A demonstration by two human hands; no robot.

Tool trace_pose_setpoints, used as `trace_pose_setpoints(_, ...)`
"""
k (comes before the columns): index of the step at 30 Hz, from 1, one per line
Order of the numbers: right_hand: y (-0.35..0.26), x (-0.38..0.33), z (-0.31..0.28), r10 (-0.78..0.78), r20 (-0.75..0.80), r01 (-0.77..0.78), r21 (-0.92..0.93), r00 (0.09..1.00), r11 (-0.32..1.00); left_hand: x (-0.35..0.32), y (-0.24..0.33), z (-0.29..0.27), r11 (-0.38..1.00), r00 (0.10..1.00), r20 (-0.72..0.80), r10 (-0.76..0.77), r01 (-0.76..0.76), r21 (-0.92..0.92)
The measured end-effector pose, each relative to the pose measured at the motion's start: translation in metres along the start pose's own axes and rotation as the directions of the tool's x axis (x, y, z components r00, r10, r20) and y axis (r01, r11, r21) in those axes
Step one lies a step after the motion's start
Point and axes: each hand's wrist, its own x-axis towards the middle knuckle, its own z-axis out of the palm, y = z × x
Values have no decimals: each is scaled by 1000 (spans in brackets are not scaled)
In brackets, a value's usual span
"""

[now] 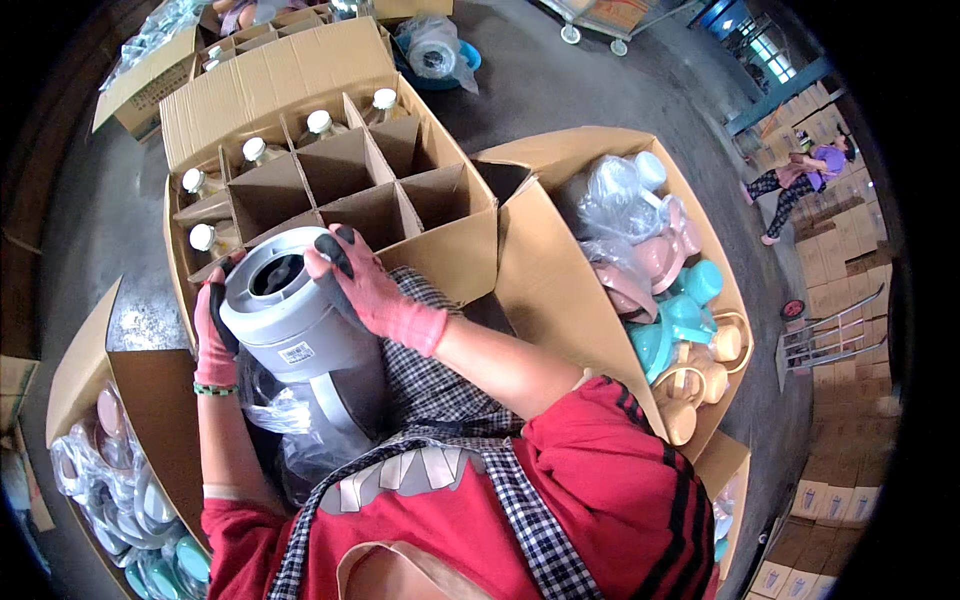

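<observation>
My left hand (215, 325) and my right hand (375, 290), both in pink and black gloves, grip opposite sides of a grey plastic jug (290, 335). The jug tilts over my lap, its round end with a dark recessed hole facing up. A handle and a small white label show on its side. Clear plastic wrap (290, 420) lies beside and below it. Just beyond the jug stands an open carton (440, 250) with cardboard dividers. Several of its compartments hold clear bottles with white caps (257, 151); the nearer middle ones show no bottle.
At the right, an open carton (570, 290) holds pink, teal and beige plastic parts. Another carton (160, 400) at the lower left holds wrapped parts. A blue basin (465, 58) stands on the floor behind. Farther right are a hand truck (835, 335), stacked cartons and a person (800, 180).
</observation>
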Motion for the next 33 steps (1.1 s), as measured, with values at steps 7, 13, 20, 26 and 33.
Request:
trace_pose_setpoints(7, 48, 49, -2, 136, 463, -470, 755, 876, 457, -38, -18, 68, 815, 887, -177, 427, -291, 501)
trace_pose_setpoints(13, 57, 36, -13, -71, 4, 63, 411, 997, 910, -20, 0, 40, 896, 906, -329, 266, -107, 431)
trace_pose_setpoints(20, 1, -1, 2, 138, 175, -200, 410, 975, 890, -14, 0, 11, 961, 988, -120, 94, -59, 269)
trace_pose_setpoints(26, 65, 63, -27, 419, 156, -424, 596, 894, 682, -48, -23, 95, 401, 795, -52, 604, -247, 882)
trace_pose_setpoints(33, 27, 1, -12, 175, 90, -197, 429, 980, 881, -20, 2, 35, 943, 973, -223, 61, 17, 333)
